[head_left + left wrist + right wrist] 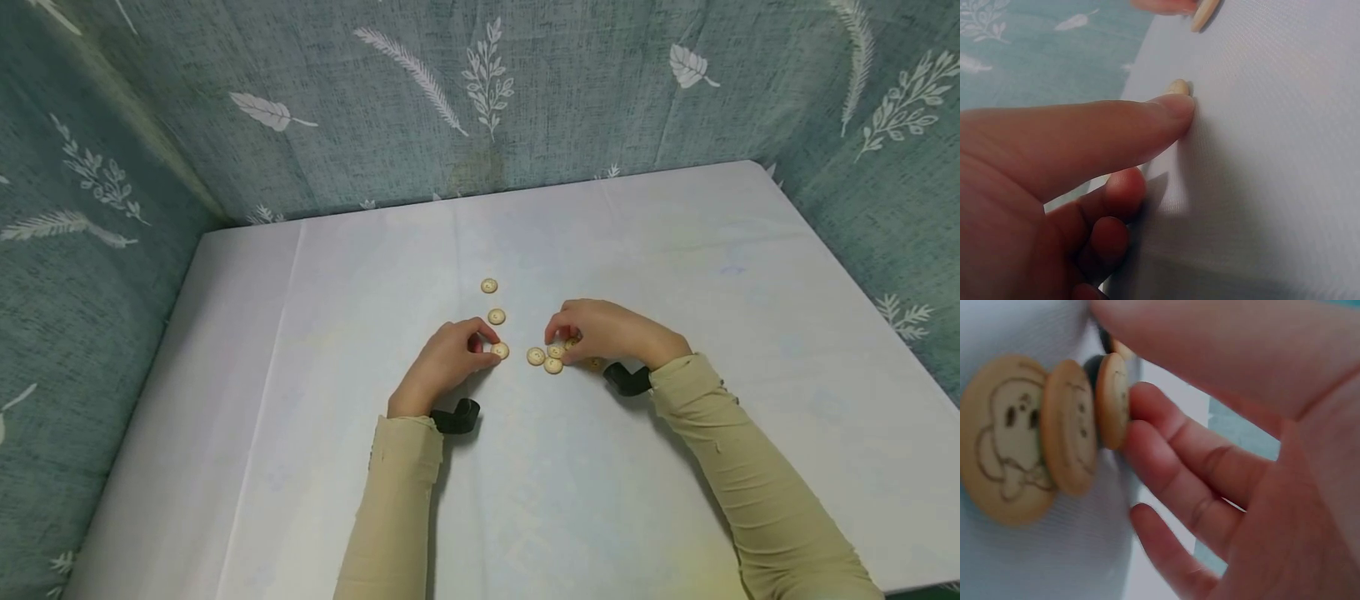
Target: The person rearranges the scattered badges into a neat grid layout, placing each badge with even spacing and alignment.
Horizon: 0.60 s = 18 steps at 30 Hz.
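Several round wooden buttons with dark line drawings lie on a white-covered table [360, 292]. My left hand [453, 354] pinches one button [500, 351] by its edges between thumb and index finger; in the left wrist view the thumb hides most of that button [1178, 85]. Above it are two more buttons, a nearer one [497, 317] and a farther one [489, 286]. My right hand [611, 329] is over a small cluster of buttons [553, 366]. In the right wrist view its fingertips touch a button [1112, 400], with thumb and fingers apart. Another button [1016, 440] lies left of it, partly overlapped.
A button [595, 364] is under the right wrist, partly hidden. A black wrist device [457, 417] is on the left wrist and another [627, 379] on the right. Green leaf-patterned cloth [375, 108] hangs behind and beside the table.
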### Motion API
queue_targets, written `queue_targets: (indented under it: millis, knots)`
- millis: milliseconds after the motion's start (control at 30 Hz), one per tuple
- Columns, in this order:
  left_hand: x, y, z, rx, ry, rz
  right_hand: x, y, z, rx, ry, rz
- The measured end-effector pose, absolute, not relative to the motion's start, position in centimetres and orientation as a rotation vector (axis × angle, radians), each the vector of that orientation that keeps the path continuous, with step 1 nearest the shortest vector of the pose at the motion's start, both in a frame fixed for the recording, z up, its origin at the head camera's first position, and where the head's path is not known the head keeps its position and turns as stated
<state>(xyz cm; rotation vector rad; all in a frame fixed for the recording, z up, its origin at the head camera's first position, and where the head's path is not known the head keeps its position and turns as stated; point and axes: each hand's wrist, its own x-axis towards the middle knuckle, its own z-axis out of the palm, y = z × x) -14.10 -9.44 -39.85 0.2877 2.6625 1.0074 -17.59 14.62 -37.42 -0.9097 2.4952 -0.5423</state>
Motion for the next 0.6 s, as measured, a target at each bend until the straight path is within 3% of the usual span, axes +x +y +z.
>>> queue_targets:
  millis: [600]
  knots:
    - [-14.07, -9.48, -39.85, 0.282, 2.657, 1.014, -17.57, 14.30, -37.77, -0.853, 2.539, -0.598]
